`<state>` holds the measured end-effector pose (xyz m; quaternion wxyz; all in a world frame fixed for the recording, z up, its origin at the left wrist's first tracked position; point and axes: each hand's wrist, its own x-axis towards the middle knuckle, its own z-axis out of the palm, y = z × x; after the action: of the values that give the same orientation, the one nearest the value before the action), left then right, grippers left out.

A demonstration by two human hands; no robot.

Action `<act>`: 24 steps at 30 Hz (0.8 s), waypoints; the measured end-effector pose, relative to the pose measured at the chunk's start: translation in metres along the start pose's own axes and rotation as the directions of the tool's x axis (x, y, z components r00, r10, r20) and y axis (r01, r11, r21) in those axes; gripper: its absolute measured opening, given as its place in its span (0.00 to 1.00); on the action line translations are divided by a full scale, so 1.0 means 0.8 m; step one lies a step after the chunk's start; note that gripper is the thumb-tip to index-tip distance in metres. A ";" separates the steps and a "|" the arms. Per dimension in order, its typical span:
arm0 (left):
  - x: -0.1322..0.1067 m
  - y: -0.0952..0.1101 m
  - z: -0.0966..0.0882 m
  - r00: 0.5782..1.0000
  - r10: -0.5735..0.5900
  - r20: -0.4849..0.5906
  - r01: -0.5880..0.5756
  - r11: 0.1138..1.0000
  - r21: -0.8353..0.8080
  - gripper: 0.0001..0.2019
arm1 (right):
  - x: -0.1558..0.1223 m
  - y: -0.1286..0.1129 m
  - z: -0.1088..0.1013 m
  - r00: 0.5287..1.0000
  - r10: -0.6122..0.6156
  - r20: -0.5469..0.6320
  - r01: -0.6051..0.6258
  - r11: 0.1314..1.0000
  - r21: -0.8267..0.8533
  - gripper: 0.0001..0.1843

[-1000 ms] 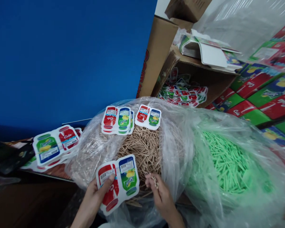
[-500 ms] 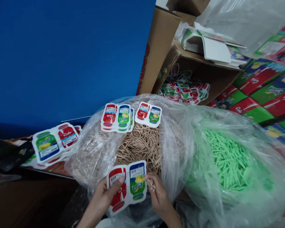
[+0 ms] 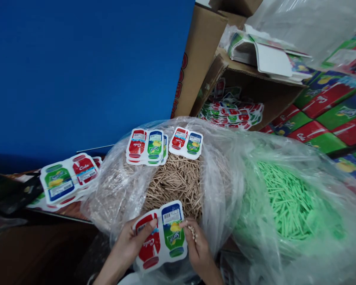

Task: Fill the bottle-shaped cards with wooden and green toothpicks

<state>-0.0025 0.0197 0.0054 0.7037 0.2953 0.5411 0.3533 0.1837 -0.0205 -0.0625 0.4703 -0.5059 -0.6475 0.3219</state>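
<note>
The card point(image 3: 161, 239) is pinched in the left grip point(image 3: 128, 240), before the bag point(image 3: 218, 186); sticks point(image 3: 192, 231) are held bunched in the closed right grip point(image 3: 199, 248), at the card's right edge. The card should be kept steady, the sticks lightly clasped.

Near card point(image 3: 162, 239) bore "Cola" left, "Sprite" right; left card point(image 3: 70, 179) and far cards point(image 3: 146, 146), both names. Right boxes point(image 3: 311, 132) read "Cola", "Sprite". Far carton point(image 3: 200, 55): red letters, unreadable.
</note>
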 end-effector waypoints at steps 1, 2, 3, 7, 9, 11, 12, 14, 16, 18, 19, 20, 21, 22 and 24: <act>-0.001 0.000 0.002 1.000 0.008 -0.010 -0.008 1.000 0.007 0.16 | 0.000 0.000 0.000 1.000 -0.002 -0.004 0.002 1.000 0.002 0.10; -0.001 0.000 0.002 1.000 0.014 -0.024 -0.014 1.000 0.015 0.16 | 0.001 -0.001 0.000 1.000 -0.004 -0.007 0.004 1.000 0.005 0.10; -0.001 0.000 0.003 0.999 0.019 -0.037 -0.019 1.000 0.021 0.16 | 0.002 -0.001 0.001 1.000 -0.007 -0.011 0.008 1.000 0.007 0.10; 0.002 -0.004 0.000 0.999 0.017 -0.048 -0.015 0.999 0.036 0.16 | 0.003 -0.003 0.000 1.000 -0.009 -0.024 0.010 1.000 0.020 0.10; 0.004 -0.007 -0.002 0.999 0.019 -0.042 -0.017 0.999 0.047 0.16 | 0.003 -0.004 0.000 1.000 -0.010 -0.026 0.010 1.000 0.027 0.10; 0.005 -0.008 -0.002 0.999 0.017 -0.031 -0.015 0.998 0.062 0.16 | 0.002 -0.004 -0.001 1.000 0.000 -0.024 0.001 1.000 0.027 0.10; 0.006 -0.008 -0.001 0.999 0.018 -0.031 -0.016 0.998 0.067 0.16 | 0.002 -0.004 -0.001 1.000 0.007 -0.023 -0.006 1.000 0.028 0.10; 0.007 -0.007 0.000 0.999 0.019 -0.046 -0.016 0.998 0.065 0.16 | 0.001 -0.002 -0.001 1.000 0.015 -0.016 -0.014 1.000 0.028 0.10; 0.008 -0.006 0.002 0.997 0.020 -0.073 -0.016 0.998 0.064 0.17 | 0.000 -0.001 -0.001 1.000 0.010 -0.011 -0.010 1.000 0.027 0.10; 0.009 -0.006 0.002 0.997 0.015 -0.071 -0.010 0.998 0.070 0.17 | 0.000 0.000 0.000 1.000 0.002 -0.008 -0.002 1.000 0.028 0.10; 0.009 -0.006 0.002 0.998 0.015 -0.065 -0.010 0.997 0.072 0.17 | 0.001 0.000 0.000 1.000 0.001 -0.008 -0.001 1.000 0.031 0.10; 0.010 -0.007 0.001 0.998 0.017 -0.058 -0.013 0.997 0.073 0.17 | 0.001 -0.001 0.000 1.000 0.001 -0.010 0.000 0.999 0.033 0.10; 0.010 -0.008 0.000 0.998 0.023 -0.052 -0.019 0.997 0.069 0.17 | 0.002 -0.001 0.000 1.000 0.000 -0.013 0.001 0.999 0.032 0.10; 0.010 -0.009 -0.001 0.998 0.031 -0.047 -0.028 0.998 0.063 0.17 | 0.002 -0.002 0.000 1.000 -0.001 -0.016 0.002 1.000 0.029 0.10; 0.011 -0.011 -0.002 0.998 0.034 -0.054 -0.031 0.998 0.052 0.16 | 0.003 -0.003 0.000 1.000 0.004 -0.017 -0.004 1.000 0.015 0.10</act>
<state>-0.0011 0.0221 -0.0071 0.6748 0.3121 0.5644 0.3586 0.1832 -0.0189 -0.0599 0.4790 -0.5064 -0.6399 0.3234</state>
